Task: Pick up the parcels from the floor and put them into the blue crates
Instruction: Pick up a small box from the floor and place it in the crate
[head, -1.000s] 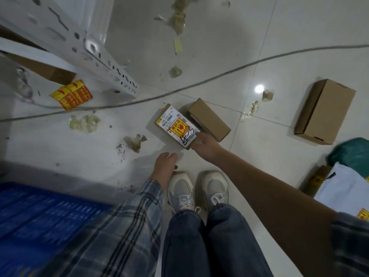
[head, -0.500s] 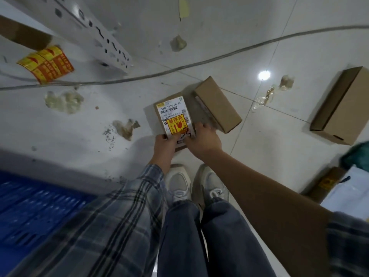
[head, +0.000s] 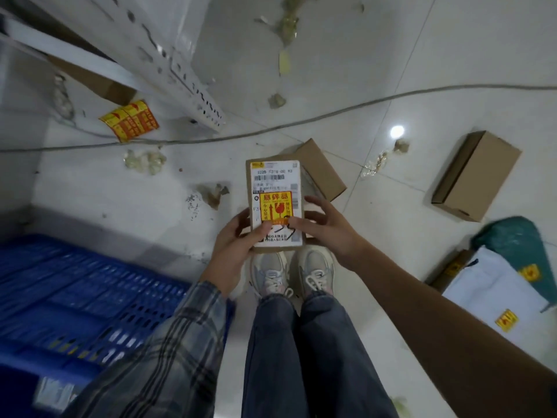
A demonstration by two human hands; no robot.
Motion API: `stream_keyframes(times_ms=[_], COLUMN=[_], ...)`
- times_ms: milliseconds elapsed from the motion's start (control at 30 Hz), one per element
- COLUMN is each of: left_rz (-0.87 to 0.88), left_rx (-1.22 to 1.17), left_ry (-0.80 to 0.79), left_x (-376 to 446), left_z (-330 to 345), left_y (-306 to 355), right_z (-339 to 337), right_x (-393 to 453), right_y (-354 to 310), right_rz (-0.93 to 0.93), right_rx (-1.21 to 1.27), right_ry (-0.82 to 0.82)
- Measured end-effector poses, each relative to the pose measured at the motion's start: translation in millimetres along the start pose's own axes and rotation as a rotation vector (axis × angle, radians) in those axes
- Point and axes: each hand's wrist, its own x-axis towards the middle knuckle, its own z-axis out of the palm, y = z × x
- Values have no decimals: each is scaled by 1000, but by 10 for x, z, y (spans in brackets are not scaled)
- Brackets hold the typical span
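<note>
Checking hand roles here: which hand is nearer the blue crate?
Left. The left hand grips the labelled box on the side facing the blue crate; the right hand holds the box's far side.

A small flat cardboard parcel (head: pixel 275 206) is lifted off the floor and held above a pair of shoes, its long side pointing away from the person. A white shipping label with a barcode covers its top face, with a yellow and red fragile sticker over the label's lower half. The left hand (head: pixel 233 251) grips its near left corner, thumb on the label; the right hand (head: pixel 327 229) holds its near right edge, thumb on the sticker. A second brown parcel (head: pixel 322 170) lies on the floor just behind it, a larger one (head: pixel 477 176) well apart to the right. A blue slatted crate (head: pixel 81 297) sits at the lower left
</note>
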Motion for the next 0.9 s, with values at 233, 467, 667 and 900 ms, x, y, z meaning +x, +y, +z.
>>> stream_keyframes(times_ms=[233,467,667,900], left_rz=[86,82,50,182], left_rx=[80,-40,-100,-323], left_ry=[-58,-12,48,160], left_x=[-460,-1133,-1559,-1854], left_z=[-99,-320,-711,-963], left_y=[495,457,283,-360], right_z=[140,454,815,1313], right_x=[-512,-921,-1128,-1254], right_y=[-244,-337,-276,78], right_rz=[-117,-163,-143,-180], right_rx=[-6,-120,-263,-314], right_ry=[-52,-129,-243,-213])
